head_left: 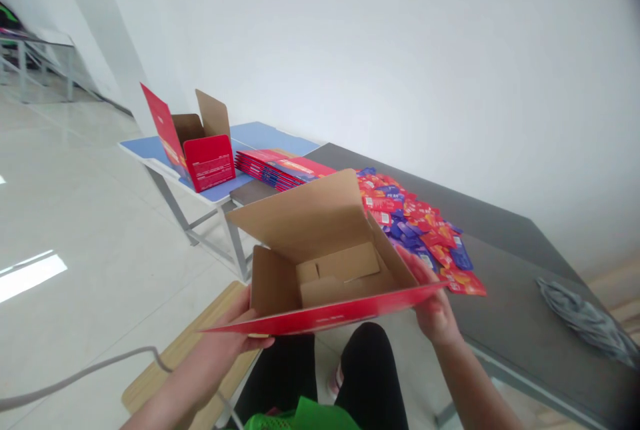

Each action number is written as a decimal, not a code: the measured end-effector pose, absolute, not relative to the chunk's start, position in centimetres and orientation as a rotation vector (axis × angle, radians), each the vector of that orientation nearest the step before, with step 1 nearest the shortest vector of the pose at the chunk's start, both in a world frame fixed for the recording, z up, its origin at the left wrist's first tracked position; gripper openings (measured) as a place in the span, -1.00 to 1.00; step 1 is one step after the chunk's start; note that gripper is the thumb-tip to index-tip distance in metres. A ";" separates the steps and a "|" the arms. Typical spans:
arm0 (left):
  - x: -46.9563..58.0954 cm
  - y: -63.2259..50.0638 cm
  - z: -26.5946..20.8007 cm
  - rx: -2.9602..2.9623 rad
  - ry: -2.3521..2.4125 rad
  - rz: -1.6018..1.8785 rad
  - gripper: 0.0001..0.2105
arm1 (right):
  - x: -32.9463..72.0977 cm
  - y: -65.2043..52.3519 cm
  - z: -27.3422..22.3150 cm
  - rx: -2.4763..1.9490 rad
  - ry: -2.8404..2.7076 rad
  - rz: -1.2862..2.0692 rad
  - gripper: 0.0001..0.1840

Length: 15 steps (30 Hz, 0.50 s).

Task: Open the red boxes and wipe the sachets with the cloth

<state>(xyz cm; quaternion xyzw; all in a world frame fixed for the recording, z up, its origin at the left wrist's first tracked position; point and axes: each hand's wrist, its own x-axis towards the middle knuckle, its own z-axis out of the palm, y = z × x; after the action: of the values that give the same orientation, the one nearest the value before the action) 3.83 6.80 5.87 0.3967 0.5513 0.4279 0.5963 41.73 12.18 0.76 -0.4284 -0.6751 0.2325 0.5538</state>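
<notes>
Between my two hands I hold a red cardboard box (337, 270) with its flaps up and its plain brown inside facing me. My left hand (245, 323) grips its left side, fingers partly hidden under the near flap. At the right side my right hand (431, 300) is closed around the box wall and the flap's corner. The inside shows folded bottom panels and no contents. Just beyond the box, a heap of red and purple packets (415, 217) lies on the dark table (505, 270).
Another red box (207, 160) stands with raised flaps on a blue table (137, 145) at left. Beside it is a stack of flattened red cartons (285, 167). A grey cloth (583, 313) lies at right. Below are a wooden bench (145, 383) and a grey cable (100, 367).
</notes>
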 end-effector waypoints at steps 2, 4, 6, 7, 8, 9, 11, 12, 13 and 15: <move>2.8 6.6 5.4 0.782 1.349 1.042 -0.41 | 42.1 14.8 1.5 -1.131 -1.589 0.378 -0.24; 2.0 6.5 5.2 0.692 1.415 1.120 -0.41 | 42.1 17.9 2.0 -1.314 -1.642 0.153 -0.34; 1.4 6.6 5.2 0.676 1.436 1.210 -0.38 | 41.2 20.9 2.2 -1.337 -1.803 0.076 -0.44; 1.1 6.7 5.3 0.685 1.427 1.256 -0.35 | 40.3 22.2 2.3 -1.319 -1.886 0.096 -0.50; 1.0 6.9 5.5 0.700 1.410 1.297 -0.34 | 39.1 23.4 2.3 -1.296 -1.943 0.141 -0.56; 0.8 7.0 5.7 0.713 1.394 1.332 -0.35 | 37.7 24.3 2.4 -1.283 -1.959 0.200 -0.64; 0.8 7.4 6.1 0.733 1.378 1.396 -0.38 | 34.6 25.2 2.7 -1.293 -1.896 0.274 -0.79; 0.8 7.5 6.4 0.733 1.381 1.427 -0.40 | 33.2 25.1 3.0 -1.307 -1.846 0.281 -0.77; 0.9 7.7 6.6 0.726 1.390 1.459 -0.40 | 31.8 24.7 3.4 -1.311 -1.788 0.273 -0.72; 1.2 8.1 6.9 0.698 1.423 1.516 -0.41 | 29.4 22.8 4.6 -1.274 -1.664 0.266 -0.66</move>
<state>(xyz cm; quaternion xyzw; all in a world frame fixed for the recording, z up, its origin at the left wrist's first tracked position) 1.16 8.10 6.93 0.2832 0.5772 0.6150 0.4567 29.45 22.79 4.60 -0.5251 -0.6857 0.1096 0.4921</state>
